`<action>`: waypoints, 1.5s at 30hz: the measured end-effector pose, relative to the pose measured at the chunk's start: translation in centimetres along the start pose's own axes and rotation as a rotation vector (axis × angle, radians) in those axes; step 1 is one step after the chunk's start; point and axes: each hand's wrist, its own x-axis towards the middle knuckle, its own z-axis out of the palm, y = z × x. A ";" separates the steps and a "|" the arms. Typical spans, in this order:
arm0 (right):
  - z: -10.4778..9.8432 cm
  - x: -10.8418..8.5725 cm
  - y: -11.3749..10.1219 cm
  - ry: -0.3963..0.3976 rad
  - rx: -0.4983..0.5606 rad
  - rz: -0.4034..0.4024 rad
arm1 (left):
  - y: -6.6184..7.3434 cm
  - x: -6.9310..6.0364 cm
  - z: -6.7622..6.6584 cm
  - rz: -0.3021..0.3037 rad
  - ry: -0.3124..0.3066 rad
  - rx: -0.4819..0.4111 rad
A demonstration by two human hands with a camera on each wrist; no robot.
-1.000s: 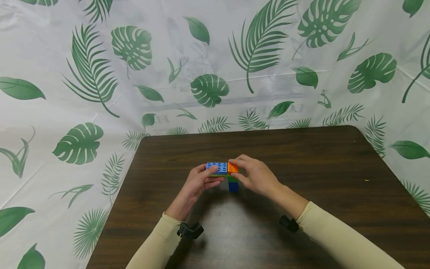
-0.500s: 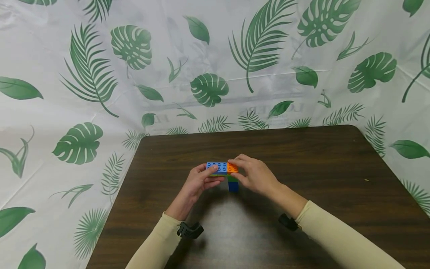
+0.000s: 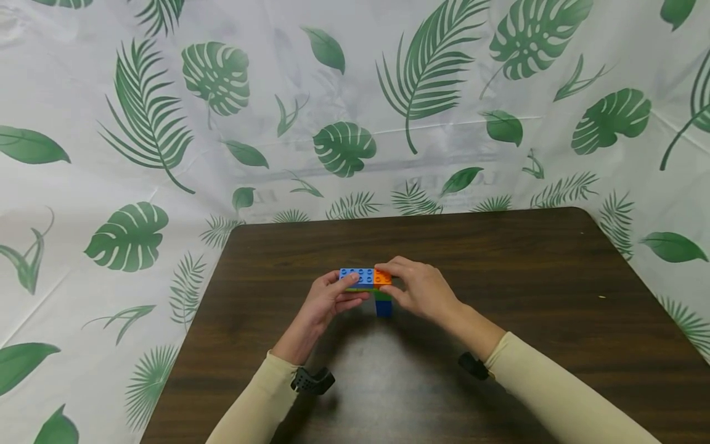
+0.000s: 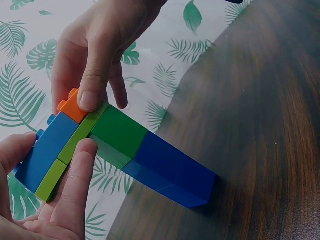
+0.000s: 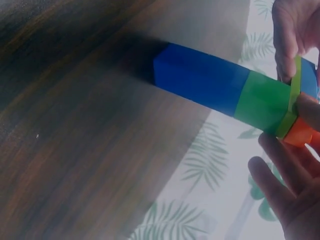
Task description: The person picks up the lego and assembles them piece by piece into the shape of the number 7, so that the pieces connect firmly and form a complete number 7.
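Note:
A tower of toy building bricks stands on the table, with dark blue bricks (image 4: 172,167) at its foot and a green brick (image 4: 120,132) above them. Thin lime-green pieces (image 4: 75,139) lie across its top and jut out to the left. On these sit a light blue brick (image 3: 363,282) and, beside it, an orange brick (image 3: 382,278). My left hand (image 3: 323,299) pinches the overhanging end, thumb on the light blue brick and fingers underneath. With thumb and fingers, my right hand (image 3: 424,288) pinches the orange brick, partly covering it.
The dark wood-grain table (image 3: 499,259) extends around the tower. Behind it hangs a white sheet with green leaf prints (image 3: 345,148). A tiny pale speck (image 3: 601,297) lies on the table to the right. Each wrist wears a black device (image 3: 313,380).
The head view has shifted very slightly. Both hands keep their grips, and I see no clear movement of the bricks against one another.

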 end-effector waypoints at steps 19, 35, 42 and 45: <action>0.6 -0.6 0.7 0.003 0.054 0.032 | -0.1 0.1 -0.1 -0.015 -0.018 0.009; 1.3 -0.9 1.6 -0.039 0.193 0.068 | -0.8 -0.2 -1.2 0.337 0.195 0.094; 1.8 -0.9 2.7 0.019 0.388 0.132 | -1.0 0.0 -1.1 0.384 0.170 0.120; 1.8 -1.0 3.3 0.054 0.461 0.181 | -1.1 0.1 -1.0 0.380 0.154 0.125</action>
